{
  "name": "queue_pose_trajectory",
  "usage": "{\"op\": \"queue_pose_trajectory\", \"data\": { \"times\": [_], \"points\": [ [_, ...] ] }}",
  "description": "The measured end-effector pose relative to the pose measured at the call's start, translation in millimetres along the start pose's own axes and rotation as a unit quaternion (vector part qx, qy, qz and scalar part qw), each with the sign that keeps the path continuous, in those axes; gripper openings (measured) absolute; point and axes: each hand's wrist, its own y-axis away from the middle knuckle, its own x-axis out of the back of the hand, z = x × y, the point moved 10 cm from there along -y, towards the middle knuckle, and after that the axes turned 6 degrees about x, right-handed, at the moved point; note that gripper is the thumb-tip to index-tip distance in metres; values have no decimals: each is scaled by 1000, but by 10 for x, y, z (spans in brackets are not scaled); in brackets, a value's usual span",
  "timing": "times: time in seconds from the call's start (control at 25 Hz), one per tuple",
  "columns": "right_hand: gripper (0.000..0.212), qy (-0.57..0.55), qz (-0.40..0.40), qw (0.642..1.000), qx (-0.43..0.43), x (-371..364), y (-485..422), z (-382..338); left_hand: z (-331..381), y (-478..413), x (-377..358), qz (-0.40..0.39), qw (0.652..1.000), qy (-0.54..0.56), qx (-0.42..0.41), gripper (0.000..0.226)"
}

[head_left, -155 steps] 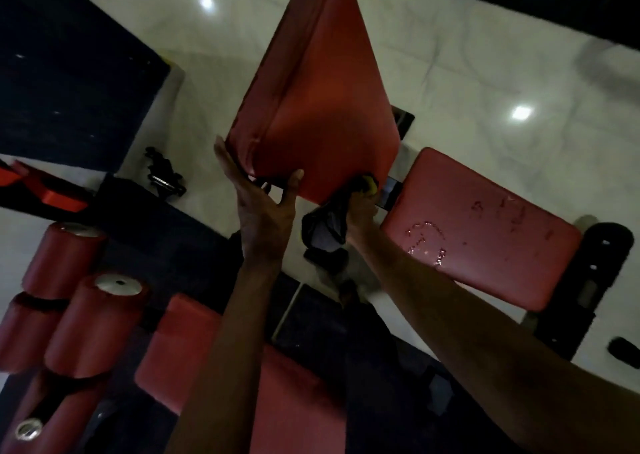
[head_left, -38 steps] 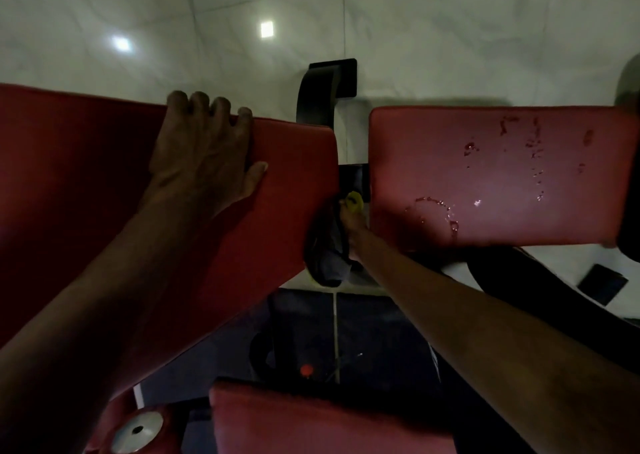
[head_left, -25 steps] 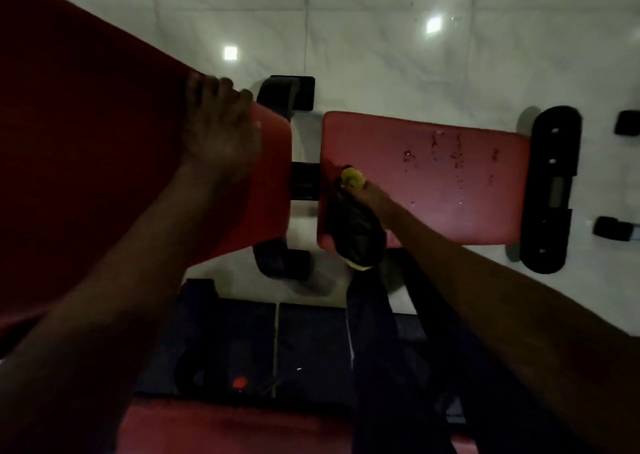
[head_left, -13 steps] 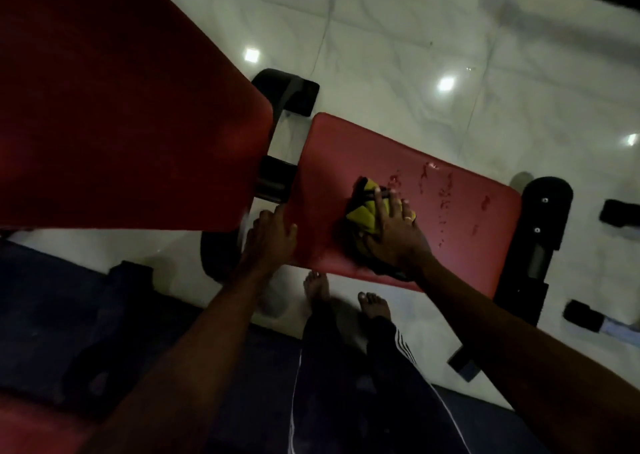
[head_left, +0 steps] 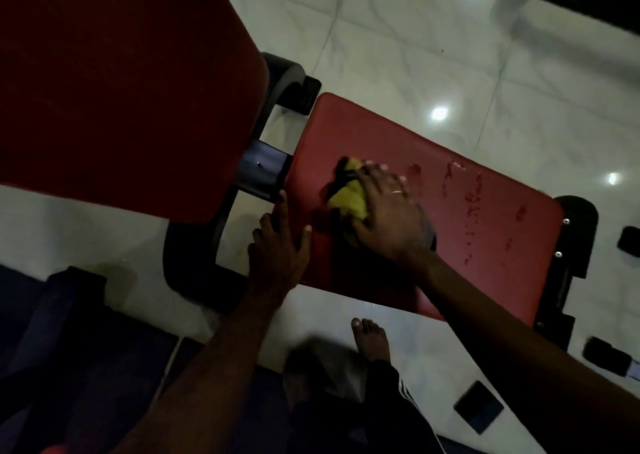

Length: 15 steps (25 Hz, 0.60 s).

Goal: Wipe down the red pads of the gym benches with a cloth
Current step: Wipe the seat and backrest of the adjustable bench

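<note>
A flat red seat pad (head_left: 491,256) lies across the middle, with wet streaks (head_left: 472,207) on its right half. My right hand (head_left: 388,214) lies flat on a bunched yellow and black cloth (head_left: 348,195) and presses it onto the pad's left half. At the pad's near left corner my left hand (head_left: 277,252) grips the edge, thumb on top and fingers down the side. The raised red backrest pad (head_left: 121,90) fills the upper left.
Black bench frame tubes (head_left: 188,245) curve under the gap between the two pads, and a black bracket (head_left: 573,242) caps the seat's right end. My bare foot (head_left: 369,336) stands on pale floor tiles. A dark mat (head_left: 69,367) lies lower left, and small dark objects (head_left: 478,410) sit at right.
My left hand left the backrest and took the seat pad's corner. My right hand carried the cloth from the gap onto the seat pad and now presses it a little further right.
</note>
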Motion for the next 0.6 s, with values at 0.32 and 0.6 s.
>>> {"op": "queue_pose_trajectory", "data": {
  "times": [0.32, 0.6],
  "points": [
    [79, 10, 83, 990, -116, 50, -321, 172, -16, -214, 114, 34, 989, 114, -87, 70],
    [80, 4, 144, 984, -109, 21, -274, 241, -28, -181, -5, 53, 985, 137, -92, 69]
  ]
}}
